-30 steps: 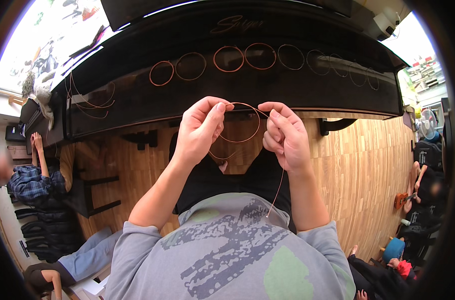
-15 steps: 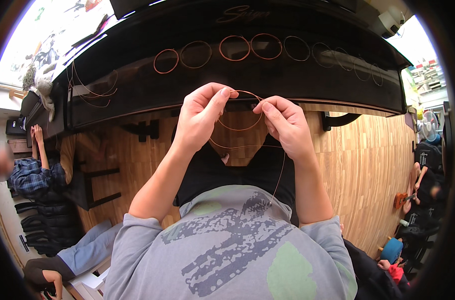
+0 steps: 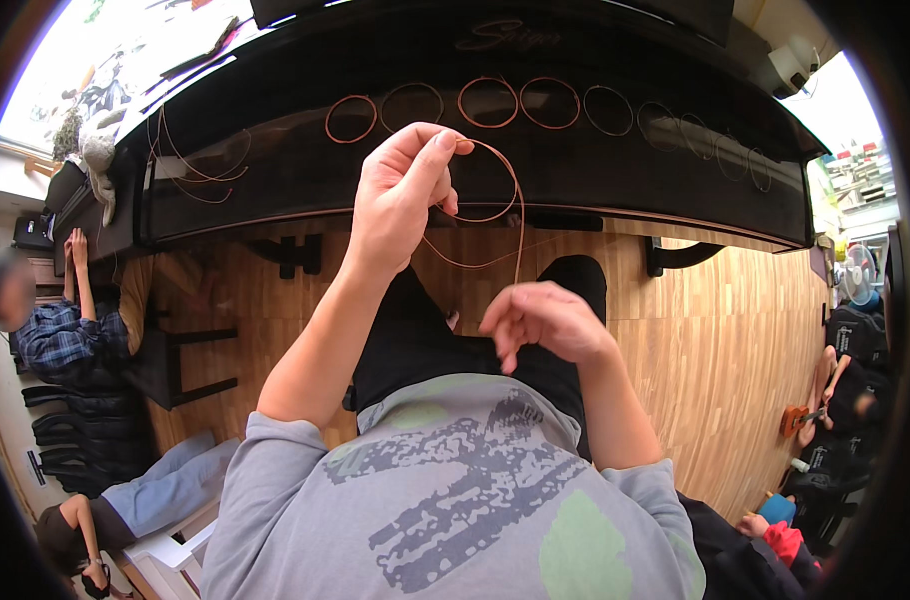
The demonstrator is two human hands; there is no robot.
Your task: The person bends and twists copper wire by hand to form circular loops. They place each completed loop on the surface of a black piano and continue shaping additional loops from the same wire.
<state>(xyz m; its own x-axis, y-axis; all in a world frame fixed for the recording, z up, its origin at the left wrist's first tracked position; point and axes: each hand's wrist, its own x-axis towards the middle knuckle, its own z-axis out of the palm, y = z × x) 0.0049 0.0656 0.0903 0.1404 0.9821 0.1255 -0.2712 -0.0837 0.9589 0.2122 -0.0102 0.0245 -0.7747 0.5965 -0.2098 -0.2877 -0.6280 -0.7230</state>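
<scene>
Left hand (image 3: 400,195): holding at upper centre of the frame, thumb and forefinger pinching the top of the loop, the other fingers curling toward the palm.
Copper-coloured string (image 3: 523,225): hanging from that pinch in an open loop, upper centre; one strand is running down toward the right hand, a slack arc is sagging beneath the loop.
Right hand (image 3: 555,325): hovering just right of centre, fingers half curling and blurring; whether they are gripping the strand, cannot tell.
String coils (image 3: 519,102): lying in a row, upper centre to upper right, on the glossy black piano-like cabinet (image 3: 295,180); the pale ones are fading into reflections.
Loose strings (image 3: 195,178): sprawling uncoiled at upper left.
Risk, loop: probably depending on one pinch; a slipping thumb could be letting it spring open.
Risk, strand: a hard pull could be kinking the slack arc where strands are crossing.
Risk, row: a swinging tail could be snagging coils if hands lean forward.
</scene>
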